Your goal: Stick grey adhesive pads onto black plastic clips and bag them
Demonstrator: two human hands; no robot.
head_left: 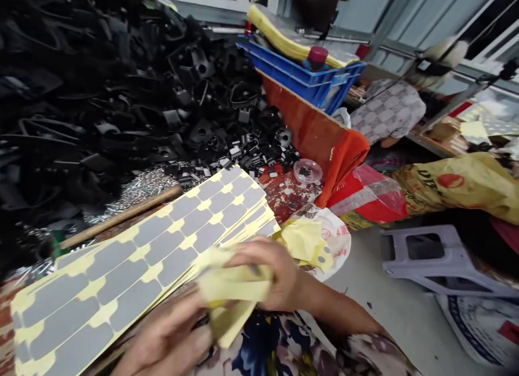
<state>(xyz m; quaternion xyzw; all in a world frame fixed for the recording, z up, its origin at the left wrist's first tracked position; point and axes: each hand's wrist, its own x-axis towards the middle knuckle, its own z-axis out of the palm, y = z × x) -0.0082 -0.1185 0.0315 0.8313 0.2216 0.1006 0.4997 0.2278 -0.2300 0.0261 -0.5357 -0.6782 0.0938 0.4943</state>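
Observation:
My right hand [278, 265] is closed around a crumpled, folded piece of yellow backing paper [233, 284] above my lap. From the lower left, my left hand [174, 333] meets the same paper, its fingers bent and pressed at the paper's edge; they are slightly blurred. Just beyond both hands lies a stack of yellow sticker sheets [178, 246] with rows of grey pads on them. Right of the stack, crumpled yellow scraps [304, 238] rest on a white plastic bag [340, 243].
Black plastic parts [101, 84] are heaped at the left, with small metal pins [146, 189] and a wooden stick [121, 216] before them. A blue crate [304, 76] stands at the back. On the right are a purple stool [441, 262] and a person in checked clothing [389, 108].

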